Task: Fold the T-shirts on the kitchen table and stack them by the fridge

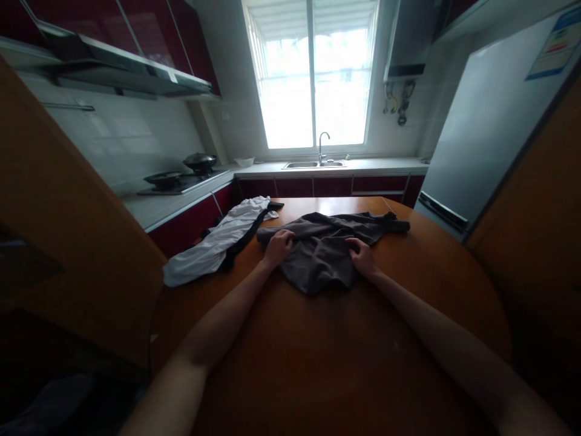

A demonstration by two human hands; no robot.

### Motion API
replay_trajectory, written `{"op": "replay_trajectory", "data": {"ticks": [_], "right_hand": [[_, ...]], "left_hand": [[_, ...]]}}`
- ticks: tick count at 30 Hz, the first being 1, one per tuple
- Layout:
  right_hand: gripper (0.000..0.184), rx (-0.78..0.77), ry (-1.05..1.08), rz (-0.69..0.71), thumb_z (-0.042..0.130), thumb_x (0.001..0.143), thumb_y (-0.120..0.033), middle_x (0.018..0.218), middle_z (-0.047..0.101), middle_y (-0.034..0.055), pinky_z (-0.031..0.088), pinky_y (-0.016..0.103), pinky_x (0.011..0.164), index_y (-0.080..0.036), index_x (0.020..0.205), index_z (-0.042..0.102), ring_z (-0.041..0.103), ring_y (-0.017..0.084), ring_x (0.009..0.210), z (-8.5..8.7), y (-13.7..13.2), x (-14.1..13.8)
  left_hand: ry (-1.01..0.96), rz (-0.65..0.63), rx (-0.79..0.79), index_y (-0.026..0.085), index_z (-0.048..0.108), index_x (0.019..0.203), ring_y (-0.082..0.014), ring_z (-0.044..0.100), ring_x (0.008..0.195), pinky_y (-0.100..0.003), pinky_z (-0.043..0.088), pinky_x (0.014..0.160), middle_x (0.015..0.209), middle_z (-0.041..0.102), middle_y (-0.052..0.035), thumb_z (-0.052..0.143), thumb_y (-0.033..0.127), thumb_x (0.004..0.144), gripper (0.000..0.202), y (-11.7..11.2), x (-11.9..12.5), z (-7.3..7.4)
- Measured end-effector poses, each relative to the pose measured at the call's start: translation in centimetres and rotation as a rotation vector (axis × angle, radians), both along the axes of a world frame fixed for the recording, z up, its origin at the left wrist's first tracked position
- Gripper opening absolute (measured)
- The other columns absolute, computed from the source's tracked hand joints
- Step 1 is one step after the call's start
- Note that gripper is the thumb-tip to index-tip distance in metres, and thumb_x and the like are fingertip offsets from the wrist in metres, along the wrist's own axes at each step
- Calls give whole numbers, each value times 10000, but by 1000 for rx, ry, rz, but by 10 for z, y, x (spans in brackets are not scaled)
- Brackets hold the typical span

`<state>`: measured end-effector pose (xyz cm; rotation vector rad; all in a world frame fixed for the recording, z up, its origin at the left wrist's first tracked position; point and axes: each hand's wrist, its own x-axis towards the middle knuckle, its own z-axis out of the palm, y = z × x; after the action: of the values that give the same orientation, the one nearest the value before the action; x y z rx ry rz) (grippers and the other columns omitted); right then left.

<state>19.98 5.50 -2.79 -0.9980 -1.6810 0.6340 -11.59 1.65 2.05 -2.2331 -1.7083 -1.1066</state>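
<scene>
- Kitchen, wooden table [290,363]: white garment [213,236] lies left, apart from both hands.
- Left hand [278,248]: fingers curled on dark grey garment [318,260]; firmness of grip cannot be told.
- Dark grey garment: mid-table, wrinkled; even outward tension advisable.
- Right hand [362,257]: fingers bent at cloth; pinch unconfirmed.

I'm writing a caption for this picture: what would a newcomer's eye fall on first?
Probably the glaring window at the top middle, the brightest thing in a dim kitchen. Next would come the dark grey garment on the wooden table, with the left hand and right hand at its two sides. The white cloth stands out too, on the table's left side.
</scene>
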Motion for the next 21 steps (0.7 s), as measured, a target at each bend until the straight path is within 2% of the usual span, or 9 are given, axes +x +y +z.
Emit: {"op": "replay_trajectory", "data": {"ticks": [3, 5, 10, 13, 15, 17, 19, 21], "right_hand": [[323, -161, 28, -60, 537, 688, -196, 962, 767, 79, 535, 393, 932, -169, 917, 763, 700, 250, 956, 3, 6, 8], [324, -209, 41, -111, 527, 657, -180, 901, 767, 73, 546, 381, 895, -166, 871, 769, 705, 245, 908, 10, 12, 21], [355, -211, 7, -294, 528, 631, -140, 880, 766, 82, 549, 329, 820, -150, 873, 788, 702, 224, 849, 29, 19, 89], [339, -215, -82, -401, 558, 645, -116, 861, 764, 81, 538, 294, 756, -149, 882, 799, 693, 204, 793, 28, 16, 141], [322, -256, -137, -437, 578, 655, -104, 839, 761, 80, 526, 277, 700, -145, 883, 801, 682, 191, 742, 23, 13, 171], [320, -302, -186, -467, 584, 664, -91, 830, 759, 82, 512, 270, 659, -138, 894, 801, 672, 185, 706, 17, 12, 192], [334, -324, -235, -510, 579, 679, -81, 837, 758, 88, 506, 274, 653, -132, 922, 801, 669, 186, 701, 12, 12, 204], [344, -317, -288, -553, 575, 699, -77, 854, 758, 97, 508, 285, 676, -132, 953, 801, 674, 195, 724, 11, 13, 208]], "left_hand": [[112, 158, -128, 181, 737, 1098, -259, 608, 1186, -395, 445, 1105, 1220, 674, -101, 555, 169, 872, 290, 12, -40, -13], [128, 187, -141, 177, 731, 1151, -277, 576, 1236, -411, 409, 1138, 1277, 648, -114, 571, 199, 870, 324, 16, -49, -21], [202, 318, -164, 204, 674, 1291, -338, 450, 1364, -513, 291, 1191, 1399, 562, -142, 602, 237, 872, 426, 17, -40, -27], [226, 427, -163, 238, 637, 1348, -357, 392, 1404, -570, 226, 1198, 1441, 529, -139, 592, 266, 901, 450, 15, -37, -22], [189, 446, -178, 244, 618, 1375, -352, 442, 1365, -551, 272, 1177, 1421, 546, -140, 579, 274, 916, 461, 11, -38, -17], [126, 419, -226, 229, 618, 1376, -328, 541, 1269, -467, 387, 1105, 1355, 601, -142, 563, 284, 931, 452, 8, -39, -11], [70, 388, -264, 212, 662, 1311, -306, 625, 1150, -389, 471, 988, 1247, 672, -139, 536, 327, 955, 395, 5, -38, -6], [17, 359, -259, 194, 724, 1179, -304, 672, 1039, -362, 497, 886, 1107, 725, -142, 503, 380, 971, 356, 3, -34, -2]]}}
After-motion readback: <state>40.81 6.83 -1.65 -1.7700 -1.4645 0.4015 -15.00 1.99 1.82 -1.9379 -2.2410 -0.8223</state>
